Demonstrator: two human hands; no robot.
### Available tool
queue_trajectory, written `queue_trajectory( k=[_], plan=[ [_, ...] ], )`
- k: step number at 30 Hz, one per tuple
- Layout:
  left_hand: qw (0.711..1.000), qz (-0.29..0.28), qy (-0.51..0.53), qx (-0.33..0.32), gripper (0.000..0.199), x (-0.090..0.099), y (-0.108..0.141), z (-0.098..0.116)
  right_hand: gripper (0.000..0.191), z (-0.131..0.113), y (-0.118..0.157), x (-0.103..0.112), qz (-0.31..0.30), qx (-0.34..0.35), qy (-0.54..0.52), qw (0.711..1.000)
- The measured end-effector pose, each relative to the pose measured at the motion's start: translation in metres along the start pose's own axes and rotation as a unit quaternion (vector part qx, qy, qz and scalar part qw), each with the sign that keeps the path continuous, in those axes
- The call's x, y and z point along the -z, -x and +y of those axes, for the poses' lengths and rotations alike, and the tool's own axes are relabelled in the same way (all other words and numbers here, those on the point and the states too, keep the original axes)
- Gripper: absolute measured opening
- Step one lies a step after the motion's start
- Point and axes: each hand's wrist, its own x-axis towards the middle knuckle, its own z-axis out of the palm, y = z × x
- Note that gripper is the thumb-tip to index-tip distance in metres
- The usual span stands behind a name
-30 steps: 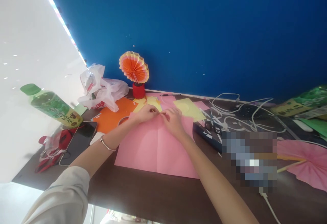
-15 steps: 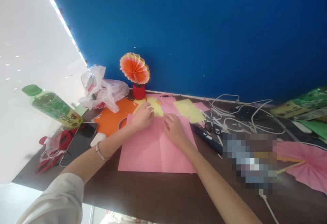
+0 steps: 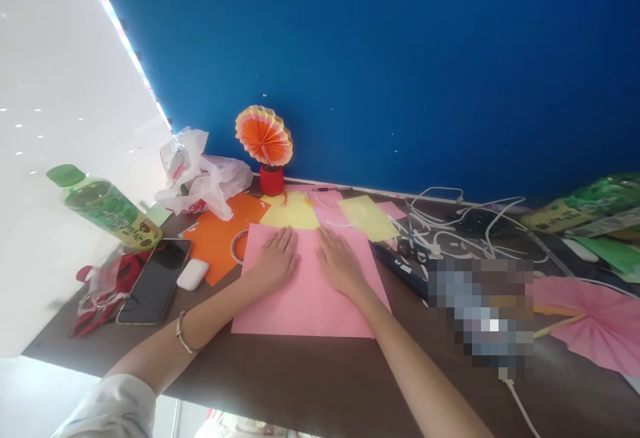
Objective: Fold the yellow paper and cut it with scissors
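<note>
A pink sheet of paper (image 3: 300, 311) lies flat on the dark table, with a faint crease down its middle. My left hand (image 3: 277, 258) rests palm down on its left half, fingers stretched out toward the far edge. On the other side of the crease, my right hand (image 3: 340, 261) also lies flat with its fingers extended. Neither hand grips anything. Just beyond the sheet are yellow papers (image 3: 287, 215) and another yellow sheet (image 3: 369, 218). Orange paper (image 3: 213, 245) sits to the left, with a roll of tape (image 3: 235, 248) on it.
A pleated paper rosette (image 3: 263, 137) stands in a red holder at the back. Left are a green bottle (image 3: 107, 208), a phone (image 3: 155, 283), a white case (image 3: 193, 274) and a plastic bag (image 3: 210, 181). White cables (image 3: 493, 225) and a pink paper fan (image 3: 595, 318) lie right.
Both hands have come down from the far edge of the pink sheet and flattened onto it, nearer to me. Their curled fingers have straightened.
</note>
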Motion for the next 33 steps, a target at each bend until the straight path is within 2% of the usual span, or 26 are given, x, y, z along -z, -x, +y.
queue_trajectory(
  k=[15,23,33],
  plan=[
    [1.000,0.001,0.010,0.029,0.052,-0.001,0.001,0.006,0.053,-0.008,0.000,0.004,-0.009,-0.030,-0.003,1.000],
    [0.999,0.016,0.015,0.033,0.051,-0.003,0.002,0.007,0.052,-0.002,-0.001,-0.005,0.026,-0.007,-0.002,1.000],
    [0.999,0.006,0.016,0.050,0.052,0.000,0.003,0.012,0.052,-0.004,0.000,-0.003,0.028,-0.009,-0.001,1.000]
  ],
)
